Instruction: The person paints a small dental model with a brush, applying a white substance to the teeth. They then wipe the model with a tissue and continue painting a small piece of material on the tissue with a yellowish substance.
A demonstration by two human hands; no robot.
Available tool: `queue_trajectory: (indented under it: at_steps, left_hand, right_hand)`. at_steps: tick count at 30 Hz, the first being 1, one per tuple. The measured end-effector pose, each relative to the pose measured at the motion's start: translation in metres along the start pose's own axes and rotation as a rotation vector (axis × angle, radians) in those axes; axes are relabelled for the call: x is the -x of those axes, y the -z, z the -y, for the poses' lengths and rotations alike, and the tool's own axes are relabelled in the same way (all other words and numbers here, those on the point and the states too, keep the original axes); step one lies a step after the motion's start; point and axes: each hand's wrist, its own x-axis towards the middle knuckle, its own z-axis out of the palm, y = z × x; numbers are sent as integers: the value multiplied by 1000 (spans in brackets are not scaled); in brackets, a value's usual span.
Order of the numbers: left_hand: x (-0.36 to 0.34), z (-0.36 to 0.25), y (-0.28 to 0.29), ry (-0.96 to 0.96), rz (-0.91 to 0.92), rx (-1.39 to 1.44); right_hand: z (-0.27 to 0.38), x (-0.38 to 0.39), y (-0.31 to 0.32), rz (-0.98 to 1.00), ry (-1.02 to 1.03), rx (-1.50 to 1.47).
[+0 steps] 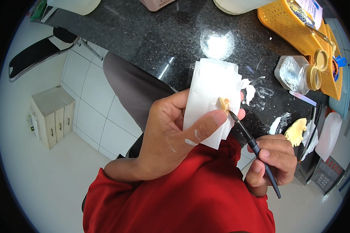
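Observation:
My left hand (165,136) grips a stack of folded white paper sheets (212,83), thumb on top and fingertips showing past the far edge. Against the thumb tip, on the paper, sits a small ivory piece (224,103), curved and hollow-looking like a dental crown. In my right hand (275,157) is a slim brush (254,144) with a dark handle, pinched between thumb and fingers. The brush's dark tip points at the ivory piece beside my left thumb; whether they touch I cannot tell. White smears mark the left thumb and hand.
White paste (249,93) is smeared on the black speckled counter (144,42). Rightward stand a clear jar (293,73) with a flipped-up gold lid, yellow baskets (278,19) and a yellow dental cast (296,132). A black chair (35,58) and small drawer cabinet (52,116) are left.

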Motion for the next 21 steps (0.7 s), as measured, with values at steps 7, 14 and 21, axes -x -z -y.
queue_trajectory:
  at_steps: [7, 14, 21]
  left_hand:
    - [0, 0, 0, -2, 0, 9]
    - [0, 0, 0, -8, 0, 9]
    - [0, -1, -2, 8, -21, 6]
  right_hand:
    - [0, 2, 2, -3, 2, -4]
    - [0, -1, -1, -13, 8, 9]
    - [1, 7, 6, -70, 16, -109]
